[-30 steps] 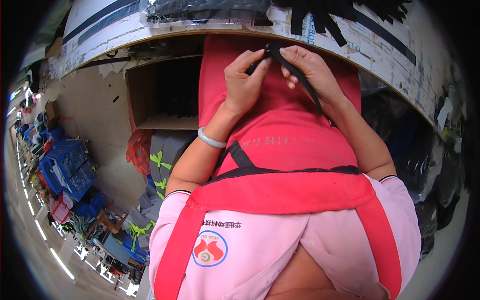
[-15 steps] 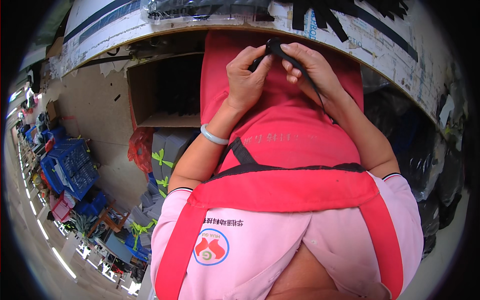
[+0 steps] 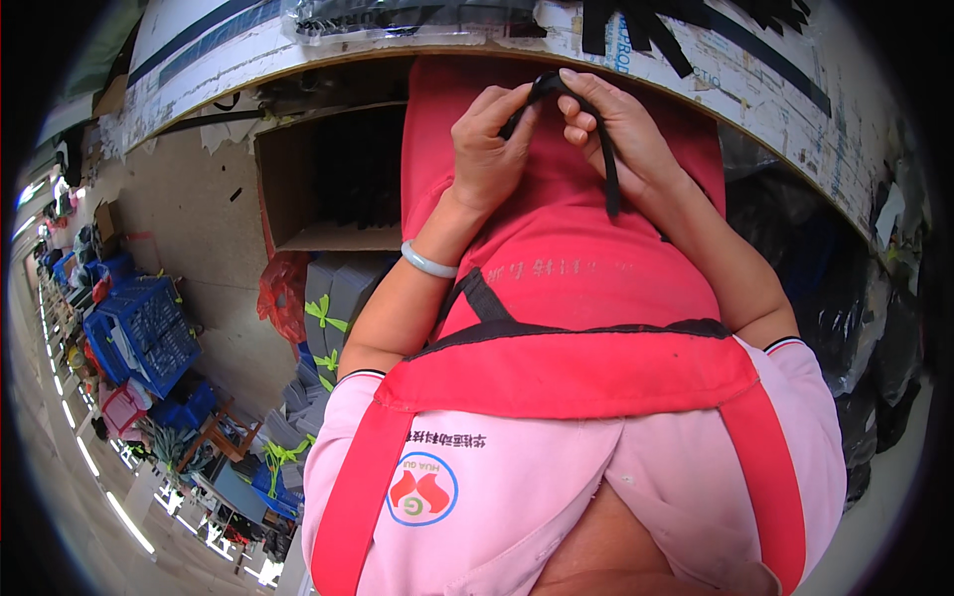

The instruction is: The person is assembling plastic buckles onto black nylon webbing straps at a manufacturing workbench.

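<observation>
A narrow black strap (image 3: 608,164) is stretched between my two hands, just short of the table edge and over my red apron (image 3: 586,283). My left hand (image 3: 491,139) pinches one part of it between thumb and fingers. The thumb and fingers of my right hand (image 3: 618,124) grip the strap at its upper bend. From there a loose end hangs down past my right palm. Part of the strap inside my left hand is hidden.
Across the top runs a worktable (image 3: 229,74) with a plastic-wrapped black bundle (image 3: 407,18) and loose black straps (image 3: 646,35). Below its left part stands an open cardboard box (image 3: 333,238) of dark items. Grey bundles with green ties (image 3: 323,313) lie beside me; dark plastic bags (image 3: 825,268) are at right.
The strap's loose end has swung and now hangs straighter beside my right palm. My right hand has shifted slightly upward, while my left hand stays nearly in place.
</observation>
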Demonstrator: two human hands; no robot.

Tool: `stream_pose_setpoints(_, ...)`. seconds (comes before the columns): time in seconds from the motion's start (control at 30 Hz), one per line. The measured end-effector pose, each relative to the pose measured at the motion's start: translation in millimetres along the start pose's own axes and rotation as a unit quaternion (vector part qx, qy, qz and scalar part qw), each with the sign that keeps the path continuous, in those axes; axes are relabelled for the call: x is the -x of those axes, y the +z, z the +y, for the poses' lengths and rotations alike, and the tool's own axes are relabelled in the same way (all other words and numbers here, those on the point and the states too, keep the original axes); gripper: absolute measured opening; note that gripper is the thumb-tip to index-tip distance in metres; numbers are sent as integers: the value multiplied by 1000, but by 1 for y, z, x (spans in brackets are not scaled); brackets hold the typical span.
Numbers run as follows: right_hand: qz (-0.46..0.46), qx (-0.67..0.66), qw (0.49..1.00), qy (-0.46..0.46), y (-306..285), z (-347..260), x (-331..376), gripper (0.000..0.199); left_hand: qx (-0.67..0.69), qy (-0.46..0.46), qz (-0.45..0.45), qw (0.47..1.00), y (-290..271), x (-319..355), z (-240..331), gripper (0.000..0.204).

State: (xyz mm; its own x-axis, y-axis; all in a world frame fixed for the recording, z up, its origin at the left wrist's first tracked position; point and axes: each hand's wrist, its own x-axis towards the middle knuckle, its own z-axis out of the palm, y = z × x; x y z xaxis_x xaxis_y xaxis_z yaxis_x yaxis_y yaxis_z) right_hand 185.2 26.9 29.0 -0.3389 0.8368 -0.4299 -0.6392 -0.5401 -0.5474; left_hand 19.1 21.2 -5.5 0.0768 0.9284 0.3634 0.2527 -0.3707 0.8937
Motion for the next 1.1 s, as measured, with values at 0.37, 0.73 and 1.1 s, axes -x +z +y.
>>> stream_pose_setpoints(0.37, 27, 77, 997, -13, -12, 4, -3, 20, -23, 30, -31, 999, -2, 2, -3, 24)
stream_pose_setpoints(0.73, -54, 542, 806, -232, -14, -8, -4, 14, 432, -485, -64, 758, -13, -5, 14, 27)
stream_pose_setpoints(1.1, 57, 383, 917, -94, 8, -14, 16, 19, 301, -351, -3, 887, -5, -9, 25, 22)
